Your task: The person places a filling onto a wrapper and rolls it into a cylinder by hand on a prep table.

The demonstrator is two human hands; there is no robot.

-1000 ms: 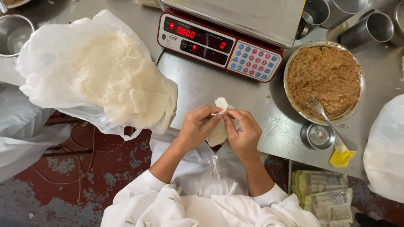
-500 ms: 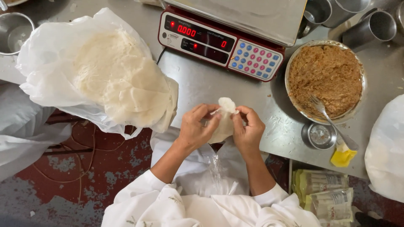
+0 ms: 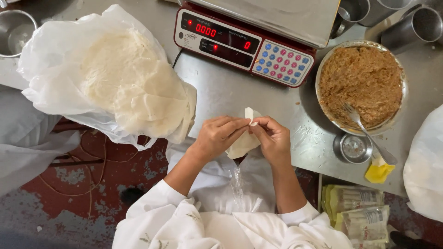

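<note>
A thin pale pastry wrapper sits at the centre of the frame, above the edge of the steel counter, pinched between both hands. The left hand and right hand press their fingertips together on its top fold. Upper left lies a stack of wrappers on white plastic. A red weighing scale stands above; a bowl of brown filling with a fork is at right.
</note>
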